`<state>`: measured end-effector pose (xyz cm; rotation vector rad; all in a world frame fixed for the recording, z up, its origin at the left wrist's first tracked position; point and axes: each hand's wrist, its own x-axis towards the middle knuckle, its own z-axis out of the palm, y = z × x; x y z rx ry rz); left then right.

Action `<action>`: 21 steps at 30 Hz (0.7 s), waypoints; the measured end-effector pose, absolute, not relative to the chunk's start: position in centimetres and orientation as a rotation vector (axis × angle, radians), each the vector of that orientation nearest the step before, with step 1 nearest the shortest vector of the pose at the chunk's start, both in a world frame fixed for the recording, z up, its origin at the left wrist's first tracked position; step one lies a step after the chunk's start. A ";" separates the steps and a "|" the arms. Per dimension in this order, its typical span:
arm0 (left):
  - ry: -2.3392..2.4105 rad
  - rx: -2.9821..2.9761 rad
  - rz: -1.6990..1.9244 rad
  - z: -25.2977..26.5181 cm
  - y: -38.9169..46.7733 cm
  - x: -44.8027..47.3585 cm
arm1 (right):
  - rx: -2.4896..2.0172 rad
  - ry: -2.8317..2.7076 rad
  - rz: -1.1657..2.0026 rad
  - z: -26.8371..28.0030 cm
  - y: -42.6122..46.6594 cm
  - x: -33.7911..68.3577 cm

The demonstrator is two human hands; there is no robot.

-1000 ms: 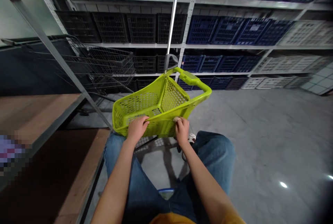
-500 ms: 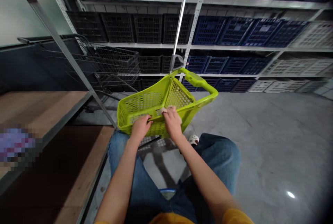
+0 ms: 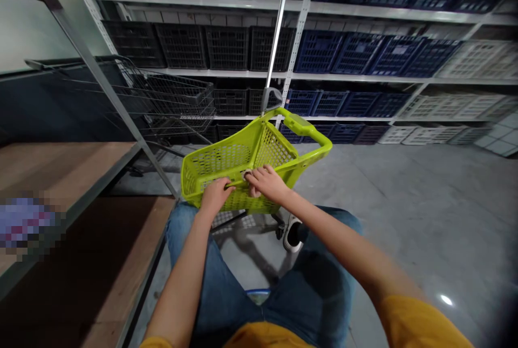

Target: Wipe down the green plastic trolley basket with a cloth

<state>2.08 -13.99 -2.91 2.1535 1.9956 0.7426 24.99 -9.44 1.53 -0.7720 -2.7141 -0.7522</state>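
A lime-green plastic shopping cart with perforated sides stands in front of my knees. My left hand is closed over its near rim, thumb and fingers on either side. To the right along the same rim, my right hand holds a pale cloth folded over the edge. Most of the cloth is hidden under my fingers. The cart's handle points to the right.
Behind the cart, a shelving rack carries black crates, blue crates and white crates. A black wire cart stands behind on the left. Wooden shelves with a metal post are close on my left.
My right hand has turned, its forearm now reaching in more from the right, and the cloth has shifted slightly left along the rim. My left hand keeps its hold on the rim.
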 end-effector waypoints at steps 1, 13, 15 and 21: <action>1.991 2.144 0.753 -2.9 -14.0 2.1 | -0.773 -2.722 -0.779 2.0 -9.0 25.8; 2.025 2.165 0.718 -3.3 -13.9 2.4 | -1.096 -2.491 -0.838 3.0 -7.8 31.8; 2.034 2.170 0.697 -3.2 -13.8 2.5 | -1.044 -2.560 -0.763 1.5 -8.2 28.5; 2.097 2.166 0.579 -2.6 -13.9 2.6 | -0.902 -2.636 -0.629 -2.0 -10.6 18.5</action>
